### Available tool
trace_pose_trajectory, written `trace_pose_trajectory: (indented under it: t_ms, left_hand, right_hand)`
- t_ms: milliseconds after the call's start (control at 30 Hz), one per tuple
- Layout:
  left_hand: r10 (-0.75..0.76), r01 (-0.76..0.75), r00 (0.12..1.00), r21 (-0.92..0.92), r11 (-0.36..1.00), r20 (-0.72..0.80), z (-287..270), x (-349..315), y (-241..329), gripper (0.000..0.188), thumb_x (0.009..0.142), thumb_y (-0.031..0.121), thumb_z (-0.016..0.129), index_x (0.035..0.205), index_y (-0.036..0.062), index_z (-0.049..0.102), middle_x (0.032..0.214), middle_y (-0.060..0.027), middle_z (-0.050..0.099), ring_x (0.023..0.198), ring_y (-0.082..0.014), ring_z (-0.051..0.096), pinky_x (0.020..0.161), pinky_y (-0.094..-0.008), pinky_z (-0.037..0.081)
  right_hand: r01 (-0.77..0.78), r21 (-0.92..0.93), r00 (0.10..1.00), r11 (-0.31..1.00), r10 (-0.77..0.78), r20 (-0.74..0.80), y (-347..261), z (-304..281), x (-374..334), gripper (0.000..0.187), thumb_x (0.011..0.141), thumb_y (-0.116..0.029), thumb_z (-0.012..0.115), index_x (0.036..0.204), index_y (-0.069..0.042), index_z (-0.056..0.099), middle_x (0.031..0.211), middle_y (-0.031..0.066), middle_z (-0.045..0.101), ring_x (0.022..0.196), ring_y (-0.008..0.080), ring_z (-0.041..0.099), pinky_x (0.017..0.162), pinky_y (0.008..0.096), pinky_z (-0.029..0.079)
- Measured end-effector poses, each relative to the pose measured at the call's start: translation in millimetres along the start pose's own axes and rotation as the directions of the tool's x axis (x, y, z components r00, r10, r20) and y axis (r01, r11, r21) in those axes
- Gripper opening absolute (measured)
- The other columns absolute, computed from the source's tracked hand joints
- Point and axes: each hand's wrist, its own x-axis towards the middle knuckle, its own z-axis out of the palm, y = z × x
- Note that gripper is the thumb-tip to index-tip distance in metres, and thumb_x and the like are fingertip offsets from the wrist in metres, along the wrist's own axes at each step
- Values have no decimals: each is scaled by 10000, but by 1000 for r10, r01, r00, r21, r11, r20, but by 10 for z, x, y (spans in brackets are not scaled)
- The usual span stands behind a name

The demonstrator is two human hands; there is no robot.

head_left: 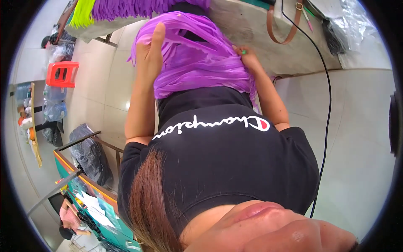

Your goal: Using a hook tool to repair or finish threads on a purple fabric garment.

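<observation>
**Both hands on purple fringe bundle, held at waist against table edge**

The purple fringe bundle [197, 63] is a thick sheaf of thin plastic-looking strips. It hangs in front of the person's black shirt [218, 155] and is bunched between both hands, just beside the grey table [252, 29]. It looks to be held against the body so the loose strips stay gathered and don't splay.

The left hand [149, 52] is at the bundle's left edge with the thumb sticking up, clear of the strips. Its fingers go behind the purple and are hidden, so I cannot tell whether they are really clamped or just propping it. The forearm runs straight out from the body with the elbow tucked in.

The right hand [248, 58] is at the bundle's right edge. Its fingers are clenched into the strips and pinch a fold, with the wrist bent inward. A small green spot shows at the fingertips – too small to identify. This forearm angles in from the right, so both arms close on the bundle from either side.

Further out:
- More purple fringe [138, 7] and a yellow-green fringe [82, 12] lie on another surface at top left.
- A brown bag strap [289, 29] and a black cable [326, 96] are on and beside the table, with a clear plastic bag [352, 21] at top right.
- On the floor to the left are a red stool [62, 73] and black bags [88, 155].
- Another person [69, 218] sits by a green table [105, 206] strewn with papers at lower left.
</observation>
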Motion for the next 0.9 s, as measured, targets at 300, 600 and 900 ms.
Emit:
trace_pose_trajectory:
  t_ms: [300,600,900]
  left_hand:
    - [145,-187,964,185,965,222,-145,600,177,315,986,278,465,1030,-2,603,902,-25,601,862,-124,541,764,-300,443]
    - [-100,-192,826,444,875,555,-318,228,-1062,536,775,341,715,1170,15,556,1128,-170,585,1061,-316,549,904,-363,426]
    - [213,-305,950,530,791,229,22,-134,-1139,720,758,411,712,1312,60,415,1321,-274,395,1252,-420,356,1051,-491,295]
  right_hand:
    - [668,-248,591,701,-703,-395,-1379,-309,-335,479,808,-187,747,644,-82,310,625,-9,402,591,88,338,529,236,319]
    - [648,-507,508,568,-819,-268,-1487,-561,-107,448,782,-165,752,658,-27,344,595,105,367,532,252,325,493,342,329]
    - [728,-549,287,411,-910,-300,-2222,-465,-371,361,802,-263,749,677,-60,479,582,12,355,572,150,337,549,312,343]
